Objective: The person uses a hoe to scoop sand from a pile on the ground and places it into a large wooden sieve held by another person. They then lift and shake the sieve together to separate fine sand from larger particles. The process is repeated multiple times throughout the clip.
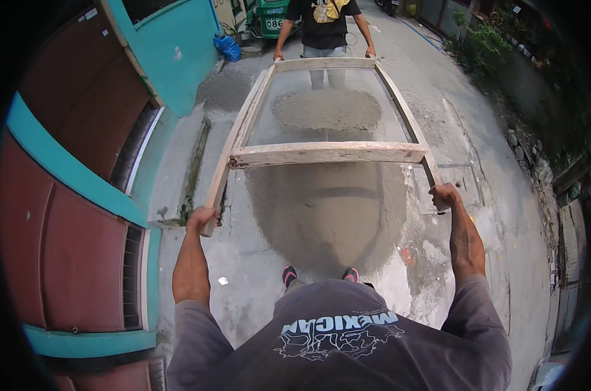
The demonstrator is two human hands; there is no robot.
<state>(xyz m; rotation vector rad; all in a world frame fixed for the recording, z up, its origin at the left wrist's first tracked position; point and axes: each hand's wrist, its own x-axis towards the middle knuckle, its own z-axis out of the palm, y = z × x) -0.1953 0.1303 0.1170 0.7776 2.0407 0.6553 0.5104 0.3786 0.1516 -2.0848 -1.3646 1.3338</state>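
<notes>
A large wooden-framed sand screen (328, 154) stretches out in front of me, its long side rails serving as handles. My left hand (202, 217) is closed round the near end of the left rail. On the right rail's end, my right hand (444, 195) is wrapped in the same way. A patch of grey, sand-like material (326, 109) lies on the mesh in the far part of the frame. Under the screen, a broad heap of fine grey sand (328, 215) spreads over the concrete, reaching close to my shoes.
A co-worker (324, 29) grips the far end of the frame with both hands. Teal and brown doors (80, 260) line the left side, with a concrete step (181, 169) beside them. Plants (491, 42) and rubble edge the right. A green vehicle (267, 18) stands behind.
</notes>
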